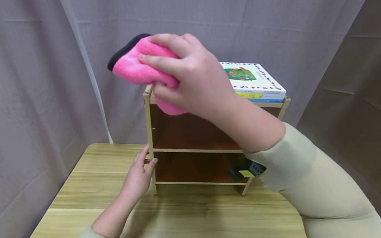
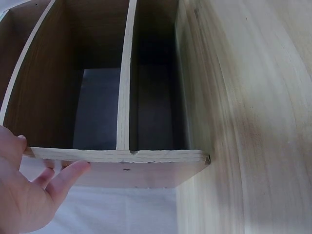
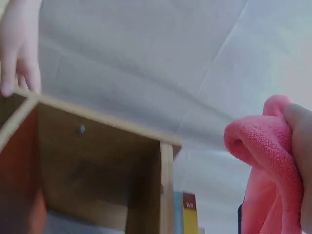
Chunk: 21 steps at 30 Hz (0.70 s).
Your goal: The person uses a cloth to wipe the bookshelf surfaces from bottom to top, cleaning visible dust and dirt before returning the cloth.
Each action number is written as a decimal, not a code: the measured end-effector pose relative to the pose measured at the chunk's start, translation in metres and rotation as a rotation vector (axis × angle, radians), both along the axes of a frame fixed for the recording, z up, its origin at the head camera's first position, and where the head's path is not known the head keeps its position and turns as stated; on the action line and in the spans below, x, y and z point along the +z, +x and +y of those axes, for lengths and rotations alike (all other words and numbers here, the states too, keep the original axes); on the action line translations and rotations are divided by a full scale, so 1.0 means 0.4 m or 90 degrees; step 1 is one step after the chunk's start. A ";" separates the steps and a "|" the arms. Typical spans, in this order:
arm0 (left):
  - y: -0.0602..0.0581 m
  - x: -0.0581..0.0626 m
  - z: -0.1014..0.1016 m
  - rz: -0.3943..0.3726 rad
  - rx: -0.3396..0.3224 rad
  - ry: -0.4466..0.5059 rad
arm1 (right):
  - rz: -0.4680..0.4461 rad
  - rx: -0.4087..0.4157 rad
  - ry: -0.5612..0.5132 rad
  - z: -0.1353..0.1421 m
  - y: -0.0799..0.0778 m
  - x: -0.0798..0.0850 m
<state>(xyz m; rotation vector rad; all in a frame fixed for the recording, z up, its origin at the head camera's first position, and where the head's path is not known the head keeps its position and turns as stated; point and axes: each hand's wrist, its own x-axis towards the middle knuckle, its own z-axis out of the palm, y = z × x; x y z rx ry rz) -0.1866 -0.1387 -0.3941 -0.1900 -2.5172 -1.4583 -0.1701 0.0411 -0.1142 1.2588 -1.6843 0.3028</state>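
A bunched pink cloth [image 1: 134,65] with a black edge is gripped by my right hand [image 1: 194,71], raised above the top left of a small wooden shelf [image 1: 198,148]. In the right wrist view the fluffy cloth [image 3: 265,146] hangs in folds, apart from the shelf. My left hand [image 1: 141,174] rests at the shelf's left side panel, about halfway up. The left wrist view has the fingers of the left hand [image 2: 29,190] around that panel's front edge [image 2: 92,155], thumb and fingertips touching it.
Several books [image 1: 253,79] lie stacked on the right of the shelf's top, a white illustrated cover uppermost. The shelf stands on a wooden table [image 1: 186,225]. Grey curtains [image 1: 33,72] hang behind and to the left of the table.
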 end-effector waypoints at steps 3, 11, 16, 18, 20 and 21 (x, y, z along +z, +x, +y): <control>-0.002 0.000 0.003 -0.003 0.000 0.003 | -0.063 -0.099 0.010 -0.008 -0.025 0.027; -0.006 -0.004 0.002 -0.004 0.001 0.008 | -0.279 -0.356 0.072 -0.046 -0.097 0.080; -0.007 -0.004 -0.002 -0.006 0.003 0.005 | -0.365 -0.450 0.115 -0.073 -0.142 0.098; -0.007 -0.002 -0.003 -0.010 0.004 0.005 | -0.394 -0.478 0.131 -0.082 -0.158 0.101; -0.006 0.000 -0.002 -0.015 0.004 0.006 | -0.419 -0.501 0.146 -0.089 -0.172 0.100; -0.005 0.000 -0.002 -0.018 0.003 0.007 | -0.431 -0.509 0.155 -0.093 -0.178 0.098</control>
